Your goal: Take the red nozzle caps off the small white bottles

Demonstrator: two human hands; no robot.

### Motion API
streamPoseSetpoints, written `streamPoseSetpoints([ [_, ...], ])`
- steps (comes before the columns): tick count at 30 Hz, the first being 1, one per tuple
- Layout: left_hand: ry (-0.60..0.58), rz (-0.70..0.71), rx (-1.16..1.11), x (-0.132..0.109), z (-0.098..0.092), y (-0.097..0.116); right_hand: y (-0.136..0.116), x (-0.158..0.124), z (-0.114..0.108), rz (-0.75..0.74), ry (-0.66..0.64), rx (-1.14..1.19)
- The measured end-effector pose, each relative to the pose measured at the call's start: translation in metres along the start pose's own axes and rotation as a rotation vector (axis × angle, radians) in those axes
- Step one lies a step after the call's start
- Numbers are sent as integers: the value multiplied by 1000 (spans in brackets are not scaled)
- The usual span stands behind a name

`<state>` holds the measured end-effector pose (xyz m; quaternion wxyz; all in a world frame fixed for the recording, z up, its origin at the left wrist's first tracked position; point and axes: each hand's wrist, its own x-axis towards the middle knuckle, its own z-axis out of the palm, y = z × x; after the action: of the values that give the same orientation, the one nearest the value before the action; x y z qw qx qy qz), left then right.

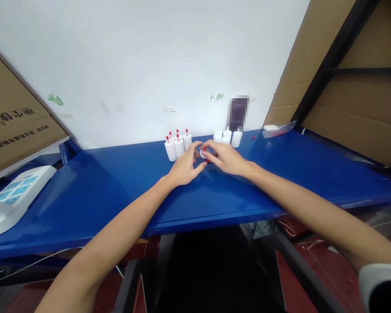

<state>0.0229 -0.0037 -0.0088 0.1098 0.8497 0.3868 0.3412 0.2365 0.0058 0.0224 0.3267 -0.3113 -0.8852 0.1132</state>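
Both of my arms reach out over a blue table (117,191). My left hand (184,167) and my right hand (226,157) meet at the middle, fingers curled round a small white bottle with a red cap (203,153) held between them. Just to the left stands a group of several white bottles with red caps (177,144). Right behind my right hand stand three white bottles without caps (228,137). A tiny red cap (253,138) lies loose on the table farther right.
A white device with blue buttons (13,195) sits at the table's left end. Cardboard boxes (9,117) lean at the left, more cardboard and a black frame (345,87) at the right. A clear plastic bag (278,128) lies by the white wall.
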Motion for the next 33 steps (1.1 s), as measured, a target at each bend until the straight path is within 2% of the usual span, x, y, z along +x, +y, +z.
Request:
streamPoseSetpoints([
  [5,-116,32,38,0,-4,5,-5,-1,2,54,-35,-33],
  [9,-181,30,17,0,-6,7,-6,0,7,-25,-57,-101],
  [12,-187,51,23,-1,-5,6,-4,0,10,-101,-63,-122],
  [17,-157,121,35,0,0,4,-1,1,9,-103,-118,-111],
  [21,-151,189,164,2,-3,0,4,3,7,-32,-142,43],
  [24,-142,213,243,3,-12,-2,10,4,3,49,-83,141],
  [28,-98,182,218,2,-17,-1,23,2,-9,92,-65,69],
  [33,-141,158,137,1,-10,-1,38,-1,-25,197,-134,-102],
])
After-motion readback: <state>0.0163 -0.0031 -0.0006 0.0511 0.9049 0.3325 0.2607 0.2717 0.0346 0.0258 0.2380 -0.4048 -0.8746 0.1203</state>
